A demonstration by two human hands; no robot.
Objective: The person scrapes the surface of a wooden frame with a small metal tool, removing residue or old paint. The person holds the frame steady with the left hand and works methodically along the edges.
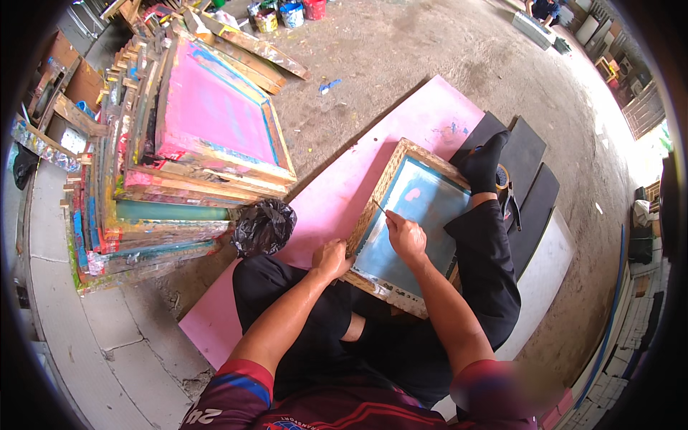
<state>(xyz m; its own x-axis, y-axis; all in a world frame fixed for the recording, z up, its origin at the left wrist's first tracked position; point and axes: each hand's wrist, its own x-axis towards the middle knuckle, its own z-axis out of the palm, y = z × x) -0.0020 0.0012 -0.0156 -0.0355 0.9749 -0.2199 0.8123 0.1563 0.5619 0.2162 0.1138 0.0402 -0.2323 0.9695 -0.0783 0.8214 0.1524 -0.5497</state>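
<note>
A wooden screen-printing frame (385, 176) with blue-grey mesh (383, 259) lies tilted across my lap and legs. My left hand (331, 259) is closed on the frame's near left edge. In my right hand (406, 237) is a thin, dark, pointed tool (379, 206), whose exact kind I cannot make out. Its tip meets the inner side of the left wooden rail, where the mesh borders it. My right foot in a black sock (487, 161) is by the frame's far right corner.
Stacked screen frames (215, 107) stand at left, a black plastic bag (264, 226) beside them. Pink board (315, 208) lies under me. Pliers (511, 206) and a tape roll (502, 176) rest right of my foot. Paint buckets (292, 14) and another person (545, 10) are far off.
</note>
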